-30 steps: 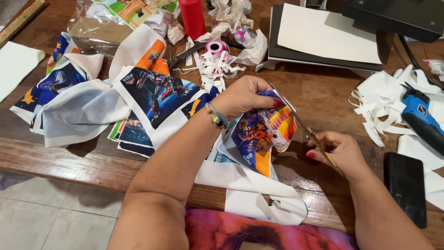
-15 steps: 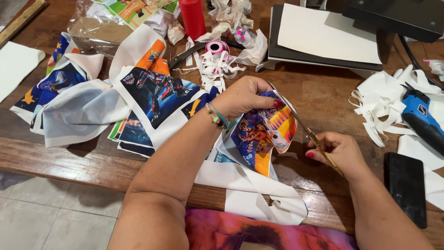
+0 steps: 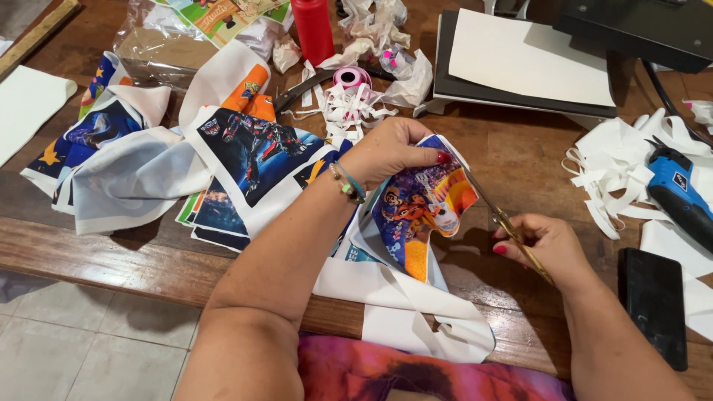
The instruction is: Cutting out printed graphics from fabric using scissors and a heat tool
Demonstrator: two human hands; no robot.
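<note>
My left hand (image 3: pixel 390 151) pinches the top edge of a colourful printed fabric sheet (image 3: pixel 420 208) with cartoon figures, lifted above the wooden table (image 3: pixel 111 256). Its white trimmed border (image 3: pixel 405 297) hangs down over the table's front edge. My right hand (image 3: pixel 542 245) grips gold-handled scissors (image 3: pixel 499 215), whose blades reach up along the sheet's right edge near my left fingertips.
More printed sheets (image 3: pixel 249 148) and white fabric (image 3: pixel 126 182) lie at left. A red bottle (image 3: pixel 313 30), pink ribbon roll (image 3: pixel 352 77), black scissors (image 3: pixel 301 89) and scraps sit behind. A black board with white sheet (image 3: pixel 531 63) is back right; blue tool (image 3: pixel 679 197), white strips (image 3: pixel 609 178), black phone (image 3: pixel 653 304) at right.
The hands, the sheet and the scissors stay almost where they were; only a slight shift of the scissors along the sheet's edge.
</note>
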